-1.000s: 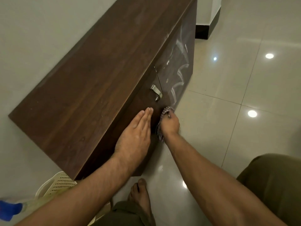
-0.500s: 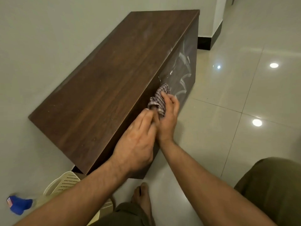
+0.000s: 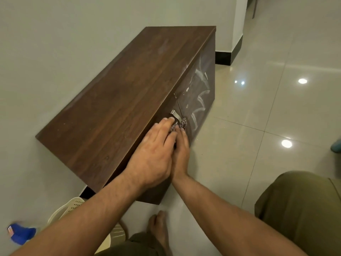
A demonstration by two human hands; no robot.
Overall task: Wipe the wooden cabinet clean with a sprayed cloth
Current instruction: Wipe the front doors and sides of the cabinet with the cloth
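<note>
Knee: olive-green trouser leg [image 3: 299, 209] at the near right, above the pale tiled floor [image 3: 258, 111].
Foot: a bare foot [image 3: 159, 224] on the floor just below the cabinet's near corner.
Near left: a blurred blue cap [image 3: 21, 234] and a cream perforated basket [image 3: 73, 206] beside the wall, partly hidden by the left forearm.
Left hand [image 3: 153, 156]: lies palm down across the front top edge of the cabinet, fingers [image 3: 166, 122] pressed together and reaching onto the cloth.
Right hand [image 3: 181, 150]: just beside the left, touching it, against the cabinet's front; its fingers are curled onto the cloth, pinching it.
Cloth [image 3: 180, 125]: checked, bunched between both hands, held against the cabinet front just under the metal handle [image 3: 175, 115].
Wooden cabinet [image 3: 120, 104]: dark brown, low, standing against the wall [image 3: 64, 43]; its far door carries whitish smeared streaks [image 3: 200, 97].
Far end: a white pillar with a black skirting [image 3: 227, 56] behind the cabinet.
</note>
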